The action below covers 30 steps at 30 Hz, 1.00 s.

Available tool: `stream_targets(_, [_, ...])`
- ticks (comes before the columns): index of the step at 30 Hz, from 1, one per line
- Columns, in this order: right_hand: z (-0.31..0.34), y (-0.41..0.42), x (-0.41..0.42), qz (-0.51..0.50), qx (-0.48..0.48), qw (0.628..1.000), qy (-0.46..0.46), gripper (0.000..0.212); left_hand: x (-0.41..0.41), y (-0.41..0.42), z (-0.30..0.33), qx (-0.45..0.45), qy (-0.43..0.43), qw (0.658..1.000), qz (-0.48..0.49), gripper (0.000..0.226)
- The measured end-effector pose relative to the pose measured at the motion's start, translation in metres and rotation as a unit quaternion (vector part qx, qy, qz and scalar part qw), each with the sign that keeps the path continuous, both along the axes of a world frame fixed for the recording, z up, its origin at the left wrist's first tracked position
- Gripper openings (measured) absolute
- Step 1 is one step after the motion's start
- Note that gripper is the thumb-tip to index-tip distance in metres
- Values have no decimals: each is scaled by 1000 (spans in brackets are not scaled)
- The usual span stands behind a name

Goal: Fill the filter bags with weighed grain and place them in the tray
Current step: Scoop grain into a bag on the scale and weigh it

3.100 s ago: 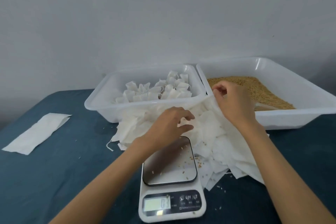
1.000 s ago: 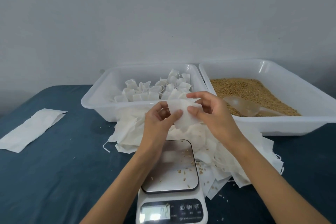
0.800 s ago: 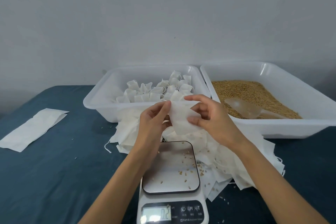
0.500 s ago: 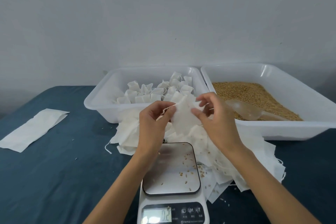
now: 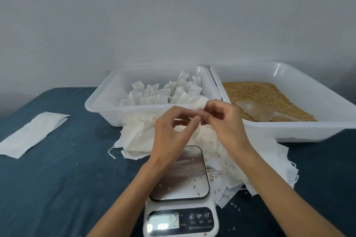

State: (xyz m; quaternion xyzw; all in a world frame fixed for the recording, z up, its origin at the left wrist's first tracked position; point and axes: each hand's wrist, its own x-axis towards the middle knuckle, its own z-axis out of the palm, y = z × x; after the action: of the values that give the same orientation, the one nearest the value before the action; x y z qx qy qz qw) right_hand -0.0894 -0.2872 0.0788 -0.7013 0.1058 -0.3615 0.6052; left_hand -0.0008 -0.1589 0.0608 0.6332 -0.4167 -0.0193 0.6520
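Both hands hold one empty white filter bag [image 5: 199, 103] above the scale [image 5: 181, 183]. My left hand [image 5: 171, 132] pinches its left side and my right hand [image 5: 224, 123] pinches its top edge; most of the bag is hidden behind my fingers. Under my hands lies a loose pile of empty filter bags [image 5: 138, 136]. The left white tray [image 5: 107, 109] holds several filled bags [image 5: 165, 92]. The right tray [image 5: 289, 132] holds brown grain [image 5: 256, 92] with a clear plastic scoop [image 5: 258, 111] lying in it.
The scale's steel plate carries a few stray grains and its display [image 5: 163, 222] reads 0.2. A flat white paper packet [image 5: 32, 132] lies at the left on the dark blue tabletop [image 5: 57, 188]. A grey wall stands behind the trays.
I lifted one bag from the pile, brought it above the scale, and worked it between both hands. My fingers have drawn closer together around its top edge, hiding most of it.
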Motion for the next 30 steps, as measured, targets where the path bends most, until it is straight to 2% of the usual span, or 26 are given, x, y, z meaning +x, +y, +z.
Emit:
stream_targets(4, [1, 2, 0, 10, 33, 999, 4, 11, 3, -1, 1, 5, 41, 999, -11, 8])
stream_targets(9, [3, 1, -3, 124, 182, 975, -16, 15, 4, 1, 5, -21, 102, 991, -84, 9])
stream_targets(11, [3, 3, -2, 122, 204, 971, -28, 13, 6, 2, 7, -41, 136, 986, -92, 12])
stream_targets(13, [1, 4, -2, 67, 118, 990, -29, 17, 6, 2, 8, -49, 177, 979, -87, 13])
stream_targets(15, [0, 6, -2, -6, -59, 998, -25, 15, 7, 2, 9, -65, 224, 970, -70, 17])
stream_targets(17, [-3, 7, -1, -59, -207, 976, -15, 14, 8, 2, 9, -74, 242, 966, -54, 21])
stream_targets(20, [-6, 10, -1, -105, -291, 951, 20, 25, 7, 1, 7, -68, 223, 971, -51, 19])
stream_targets(22, [-6, 10, -1, -101, -249, 962, 37, 21, 6, 1, 5, -54, 187, 980, -45, 17])
stream_targets(24, [-3, 10, -1, -55, -124, 990, 40, 15, 4, 1, 5, -36, 145, 988, -41, 15])
stream_targets(26, [-1, 8, 0, -19, -40, 998, 33, 26, 3, 2, 6, -19, 114, 992, -52, 11])
stream_targets(28, [0, 6, 1, -21, -26, 999, 26, 23, 0, 2, 7, -8, 100, 993, -58, 6])
stream_targets(30, [1, 2, 0, -32, -1, 999, 7, 14, 0, 2, 7, -16, 103, 994, -21, 11])
